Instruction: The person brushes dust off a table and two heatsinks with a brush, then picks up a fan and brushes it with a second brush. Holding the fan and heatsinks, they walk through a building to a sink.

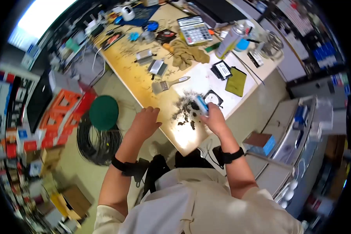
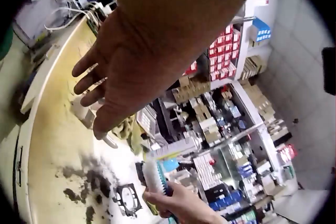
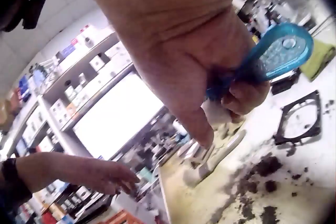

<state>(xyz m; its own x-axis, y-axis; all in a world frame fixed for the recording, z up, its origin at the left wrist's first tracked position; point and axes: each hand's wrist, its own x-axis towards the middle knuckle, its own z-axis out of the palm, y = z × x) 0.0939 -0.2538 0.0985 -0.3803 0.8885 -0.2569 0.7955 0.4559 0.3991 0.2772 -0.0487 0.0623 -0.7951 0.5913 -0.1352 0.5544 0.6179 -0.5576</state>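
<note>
A blue brush with pale bristles [image 1: 201, 104] is gripped by my right hand [image 1: 215, 120]; its clear blue handle [image 3: 286, 53] shows in the right wrist view. Beside it lies a black square frame [image 3: 299, 119]. Dark dust and clumps [image 1: 188, 109] spread over the table below and left of the brush. My left hand [image 1: 145, 121] is at the table's near left edge, holding nothing, its fingers loosely extended in the left wrist view [image 2: 123, 71]. A flat paintbrush [image 1: 168, 84] lies beyond the dust.
Farther back on the table [image 1: 134, 87] are metal parts [image 1: 158, 68], brown gloves [image 1: 183, 54], a calculator [image 1: 194, 30], a spray can [image 1: 230, 41] and a green cloth [image 1: 236, 81]. A green round stool [image 1: 104, 112] stands at the left, beside a cable coil [image 1: 90, 142].
</note>
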